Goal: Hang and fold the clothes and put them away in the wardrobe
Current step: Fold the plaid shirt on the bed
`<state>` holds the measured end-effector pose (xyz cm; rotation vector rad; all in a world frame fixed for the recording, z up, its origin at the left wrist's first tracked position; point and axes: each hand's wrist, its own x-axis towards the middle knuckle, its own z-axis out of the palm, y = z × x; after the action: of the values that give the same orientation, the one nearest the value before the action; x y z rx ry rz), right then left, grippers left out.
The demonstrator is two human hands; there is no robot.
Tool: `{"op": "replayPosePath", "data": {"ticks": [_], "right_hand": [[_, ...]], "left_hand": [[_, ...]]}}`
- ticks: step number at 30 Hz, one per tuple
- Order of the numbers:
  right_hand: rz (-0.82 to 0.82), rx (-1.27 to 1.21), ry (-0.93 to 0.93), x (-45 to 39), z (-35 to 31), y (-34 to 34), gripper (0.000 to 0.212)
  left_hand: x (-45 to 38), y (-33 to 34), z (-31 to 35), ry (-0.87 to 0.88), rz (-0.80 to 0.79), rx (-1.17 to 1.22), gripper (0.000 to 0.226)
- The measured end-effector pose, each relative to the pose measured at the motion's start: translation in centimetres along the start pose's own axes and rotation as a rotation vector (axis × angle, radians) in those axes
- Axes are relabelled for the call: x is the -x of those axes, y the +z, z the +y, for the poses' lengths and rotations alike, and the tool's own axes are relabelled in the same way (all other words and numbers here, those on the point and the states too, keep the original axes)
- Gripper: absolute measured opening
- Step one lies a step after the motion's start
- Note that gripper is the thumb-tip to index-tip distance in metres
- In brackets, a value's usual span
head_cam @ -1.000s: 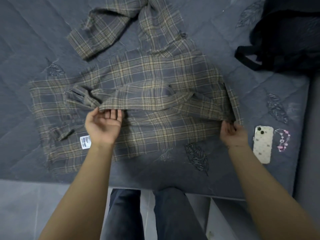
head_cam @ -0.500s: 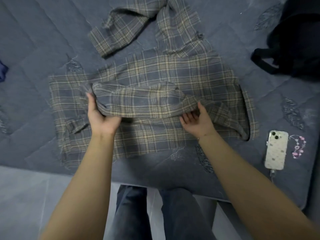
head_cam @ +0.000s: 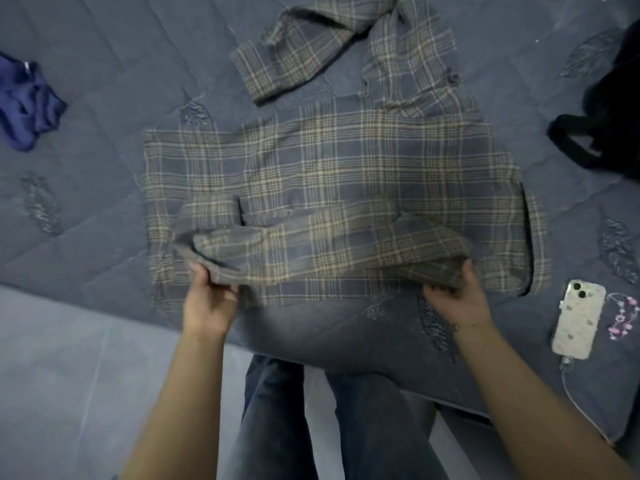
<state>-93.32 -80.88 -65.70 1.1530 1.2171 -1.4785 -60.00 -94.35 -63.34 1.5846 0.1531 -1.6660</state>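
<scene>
The left hand pinches one end of a folded-over band of the grey plaid flannel shirt with tan and cream lines, its fingers curled round the bunched cloth at about seven o'clock of the garment; the right hand grips the other end of that same band at about five o'clock, fingers tucked under the fabric and thumb on top. Between the two hands the lifted fold runs roughly level, raised a little above the rest of the shirt, which lies spread flat on the dark grey quilted bed cover with stitched leaf shapes. One sleeve stretches away at twelve o'clock, bent back on itself. At three to four o'clock of the shirt, just beside its hem edge, a phone in a pale patterned case lies face down on the cover with a cable leading from its lower end, and a pink and white beaded charm lies next to it. A black bag with a strap sits at two o'clock near the frame edge. A crumpled blue cloth lies well apart at ten o'clock. Below the bed edge the person's legs in dark jeans stand on a pale grey floor
</scene>
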Motion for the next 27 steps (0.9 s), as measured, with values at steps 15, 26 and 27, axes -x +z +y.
{"op": "replayPosePath", "data": {"ticks": [15,26,27], "right_hand": [[0.117,0.258,-0.340,-1.4,-5.6,0.9,0.037],[-0.018,0.309,-0.175,-0.5,4.1,2.9,0.040],[0.006,0.335,-0.196,-0.3,5.1,3.2,0.041]], "left_hand": [[-0.2,3.1,4.5,0.303,0.154,-0.167,0.004],[-1.8,-2.0,4.2,0.019,0.360,-0.319,0.024],[-1.7,-2.1,4.4,0.077,0.391,-0.303,0.029]]}}
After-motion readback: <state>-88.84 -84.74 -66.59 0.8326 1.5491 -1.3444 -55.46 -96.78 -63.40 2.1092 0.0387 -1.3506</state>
